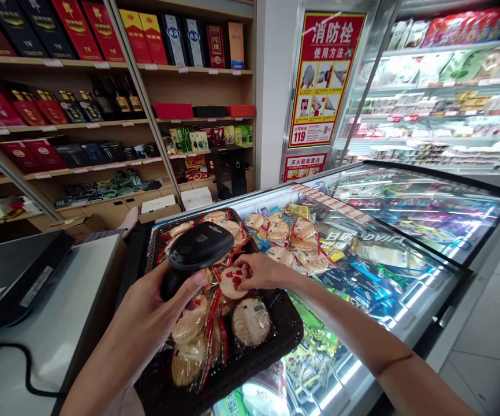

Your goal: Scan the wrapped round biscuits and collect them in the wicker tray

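My left hand (155, 303) is wrapped round the handle of a black handheld barcode scanner (201, 244), whose head is above a dark plastic basket (294, 323). Inside the basket lie several round, pale baked cakes (251, 323) in clear wrappers with red edges; one shows a white label with a barcode. My right hand (259, 271) reaches in from the right. Its fingers are closed on the edge of a wrapped cake (231, 284) with red markings, just beyond the scanner. Part of that cake is hidden by the fingers.
The basket rests on a glass-topped freezer (406, 219) filled with packaged goods. More wrapped cakes (304, 234) lie on the glass behind it. At left, a white counter (77, 289) carries a dark device (11, 277) and a black cable (29, 370). Shelves (206, 70) stand behind.
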`<state>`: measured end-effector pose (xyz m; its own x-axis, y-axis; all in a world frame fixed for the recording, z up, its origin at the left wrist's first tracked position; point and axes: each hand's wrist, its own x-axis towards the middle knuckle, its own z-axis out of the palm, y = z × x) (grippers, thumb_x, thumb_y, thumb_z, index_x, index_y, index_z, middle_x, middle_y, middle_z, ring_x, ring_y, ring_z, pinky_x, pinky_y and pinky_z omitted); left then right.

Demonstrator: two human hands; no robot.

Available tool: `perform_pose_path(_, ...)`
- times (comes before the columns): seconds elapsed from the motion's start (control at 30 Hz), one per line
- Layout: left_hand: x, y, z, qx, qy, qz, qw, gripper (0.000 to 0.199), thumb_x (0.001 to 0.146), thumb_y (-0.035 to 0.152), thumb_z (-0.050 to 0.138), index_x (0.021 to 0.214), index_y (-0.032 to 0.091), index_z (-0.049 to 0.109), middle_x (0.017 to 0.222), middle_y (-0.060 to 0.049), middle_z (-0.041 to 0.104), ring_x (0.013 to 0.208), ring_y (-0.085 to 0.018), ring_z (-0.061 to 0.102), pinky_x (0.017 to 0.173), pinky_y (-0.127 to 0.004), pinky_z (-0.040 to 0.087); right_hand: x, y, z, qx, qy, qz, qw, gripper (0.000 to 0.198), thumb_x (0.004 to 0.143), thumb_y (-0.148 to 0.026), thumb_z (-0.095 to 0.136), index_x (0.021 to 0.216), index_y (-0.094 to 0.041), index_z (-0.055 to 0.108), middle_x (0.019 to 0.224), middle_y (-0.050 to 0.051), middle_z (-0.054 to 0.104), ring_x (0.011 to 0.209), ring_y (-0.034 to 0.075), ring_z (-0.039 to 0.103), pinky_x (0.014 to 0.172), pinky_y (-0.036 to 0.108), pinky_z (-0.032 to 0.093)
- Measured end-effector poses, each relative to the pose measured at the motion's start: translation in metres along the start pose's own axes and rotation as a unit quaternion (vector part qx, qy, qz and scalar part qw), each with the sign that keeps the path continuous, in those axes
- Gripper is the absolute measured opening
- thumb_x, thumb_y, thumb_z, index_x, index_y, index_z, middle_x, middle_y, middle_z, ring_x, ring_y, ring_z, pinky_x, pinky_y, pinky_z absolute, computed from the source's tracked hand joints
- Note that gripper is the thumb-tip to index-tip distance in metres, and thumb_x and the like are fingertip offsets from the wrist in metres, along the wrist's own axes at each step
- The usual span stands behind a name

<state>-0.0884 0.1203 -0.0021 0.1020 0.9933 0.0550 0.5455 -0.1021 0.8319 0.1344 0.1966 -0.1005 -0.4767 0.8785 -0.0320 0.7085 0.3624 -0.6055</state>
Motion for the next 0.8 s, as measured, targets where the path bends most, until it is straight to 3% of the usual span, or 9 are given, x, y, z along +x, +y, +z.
perform_pose_path(0.07, -0.001, 0.000, 0.000, -0.009, -0.002, 0.002, 1.000, 0.036, 0.072, 0.056, 0.070, 0.070, 0.021, 0.059, 0.054, 0.002, 0.060, 0.048, -0.011, 0.046, 0.040, -0.020, 0.033, 0.001, -0.001, 0.006, 0.003, 0.005, 0.002, 1.000, 0.047, 0.072, -0.038, 0.076, 0.113, -0.018, 0.062, 0.104, 0.006, 0.065, 0.089, 0.019, 0.063, 0.072, 0.028, 0.045)
perform_pose_path(0.2, -0.001, -0.001, 0.001, -0.017, -0.006, -0.001, 1.000, 0.035, 0.071, 0.053, 0.072, 0.068, 0.021, 0.058, 0.054, 0.003, 0.059, 0.046, -0.010, 0.043, 0.038, -0.019, 0.031, -0.003, -0.011, 0.020, -0.038, 0.039, 0.029, 0.998, 0.068, 0.071, -0.060, 0.073, 0.118, -0.014, 0.054, 0.118, 0.016, 0.059, 0.105, 0.030, 0.060, 0.082, 0.038, 0.047)
perform_pose_path(0.3, -0.001, -0.001, 0.001, -0.025, -0.006, -0.001, 1.000, 0.035, 0.071, 0.052, 0.073, 0.065, 0.021, 0.057, 0.052, 0.003, 0.058, 0.047, -0.010, 0.043, 0.039, -0.019, 0.033, -0.004, -0.014, 0.024, -0.053, 0.030, 0.041, 0.997, 0.079, 0.066, -0.062, 0.077, 0.123, -0.014, 0.048, 0.118, 0.017, 0.060, 0.106, 0.033, 0.060, 0.083, 0.040, 0.047)
perform_pose_path(0.37, -0.001, -0.001, 0.001, -0.029, -0.007, 0.001, 1.000, 0.035, 0.071, 0.051, 0.073, 0.066, 0.021, 0.057, 0.052, 0.003, 0.059, 0.047, -0.010, 0.045, 0.040, -0.019, 0.034, -0.003, -0.010, 0.019, -0.069, 0.036, 0.026, 0.997, 0.076, 0.064, -0.056, 0.081, 0.121, -0.016, 0.051, 0.120, 0.014, 0.059, 0.106, 0.031, 0.060, 0.083, 0.038, 0.047)
perform_pose_path(0.43, -0.001, 0.000, 0.000, -0.029, -0.005, 0.000, 1.000, 0.033, 0.071, 0.050, 0.073, 0.069, 0.021, 0.059, 0.053, 0.003, 0.060, 0.048, -0.011, 0.046, 0.040, -0.019, 0.034, -0.003, -0.003, 0.008, -0.077, 0.036, -0.009, 0.996, 0.057, 0.068, -0.044, 0.082, 0.112, -0.018, 0.057, 0.113, 0.010, 0.060, 0.102, 0.027, 0.059, 0.082, 0.035, 0.046)
perform_pose_path(0.53, -0.003, 0.002, 0.000, -0.028, -0.001, -0.005, 1.000, 0.033, 0.071, 0.051, 0.073, 0.069, 0.021, 0.059, 0.052, 0.003, 0.059, 0.046, -0.011, 0.044, 0.038, -0.019, 0.031, -0.007, 0.008, -0.021, -0.035, 0.047, -0.124, 0.991, 0.022, 0.076, -0.015, 0.069, 0.096, -0.020, 0.061, 0.101, 0.004, 0.061, 0.097, 0.020, 0.058, 0.084, 0.032, 0.044)
perform_pose_path(0.6, -0.004, 0.003, 0.000, -0.019, -0.003, -0.011, 1.000, 0.032, 0.072, 0.050, 0.072, 0.068, 0.021, 0.058, 0.052, 0.003, 0.058, 0.044, -0.011, 0.043, 0.036, -0.019, 0.027, -0.011, 0.014, -0.042, 0.015, 0.088, -0.212, 0.973, 0.026, 0.073, 0.000, 0.056, 0.089, -0.020, 0.060, 0.101, 0.003, 0.061, 0.098, 0.017, 0.057, 0.087, 0.032, 0.044)
perform_pose_path(0.7, -0.004, 0.003, -0.001, -0.006, -0.025, -0.004, 1.000, 0.029, 0.074, 0.048, 0.070, 0.075, 0.021, 0.061, 0.056, 0.003, 0.060, 0.044, -0.011, 0.043, 0.035, -0.021, 0.024, -0.018, 0.018, -0.066, 0.075, 0.171, -0.282, 0.941, 0.028, 0.071, 0.005, 0.050, 0.083, -0.020, 0.058, 0.107, 0.004, 0.059, 0.104, 0.017, 0.056, 0.088, 0.032, 0.044)
perform_pose_path(0.8, -0.003, 0.000, 0.000, -0.014, -0.046, 0.032, 0.998, 0.027, 0.074, 0.046, 0.070, 0.079, 0.021, 0.062, 0.057, 0.002, 0.060, 0.047, -0.012, 0.047, 0.040, -0.022, 0.033, -0.024, 0.022, -0.080, 0.104, 0.244, -0.305, 0.915, 0.017, 0.078, -0.003, 0.056, 0.080, -0.020, 0.057, 0.108, 0.005, 0.059, 0.104, 0.017, 0.058, 0.087, 0.032, 0.046)
